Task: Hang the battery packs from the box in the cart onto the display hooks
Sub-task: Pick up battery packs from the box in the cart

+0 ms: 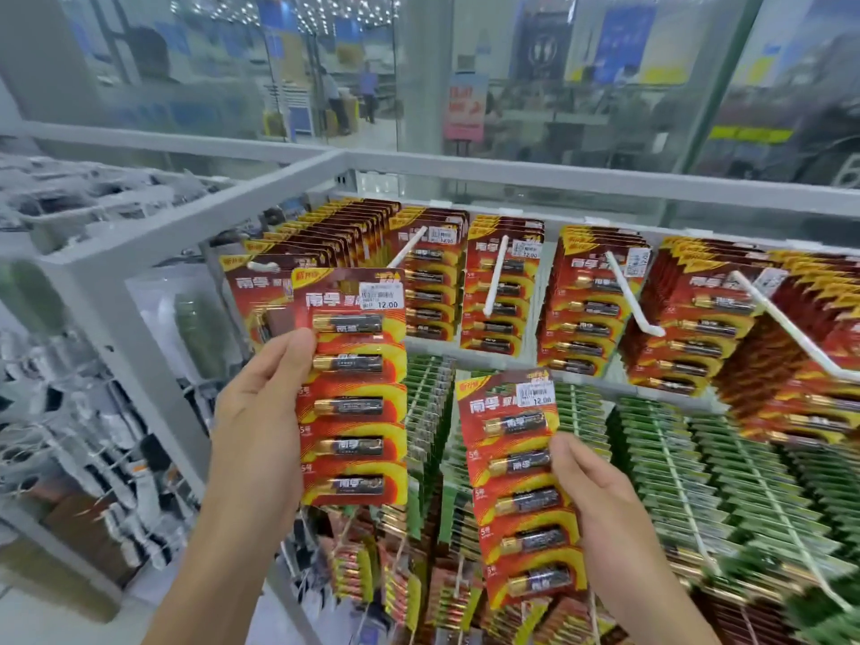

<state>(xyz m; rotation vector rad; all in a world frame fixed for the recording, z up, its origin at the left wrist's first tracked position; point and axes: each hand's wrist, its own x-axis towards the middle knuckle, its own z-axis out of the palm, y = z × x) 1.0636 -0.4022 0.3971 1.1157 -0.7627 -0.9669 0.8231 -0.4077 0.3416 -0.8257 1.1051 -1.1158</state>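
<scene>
1. Left grip (265, 398) pinched the raised pack (353, 388) at its left edge. The thumb lay on the front beside the top cell and the fingers were hidden behind the card.
2. That pack stood upright, close in front of the leftmost row of hung red packs (325, 235), whose hook tip (260, 266) showed just up and left of it.
3. Right grip (591, 486) pinched the lower pack (521, 481) at its right edge, thumb on the front by the second cell. This pack leaned slightly and sat in front of the green packs (698, 458).
4. Neither the box nor the cart was in view.
5. Each pack was a long, thin card with five cells under clear blisters. It would likely be light, with its weight spread down the strip, and stiff enough to carry by one edge, though it might bow or swing.
6. The blisters looked smooth, so the bare card edge seemed the surer hold. A pinch near the top, leaving the hang hole free, should steady it for threading.
7. Three white hooks (495, 277) to the right had bare length to spare. The raised pack's hole was too blurred to make out.
</scene>
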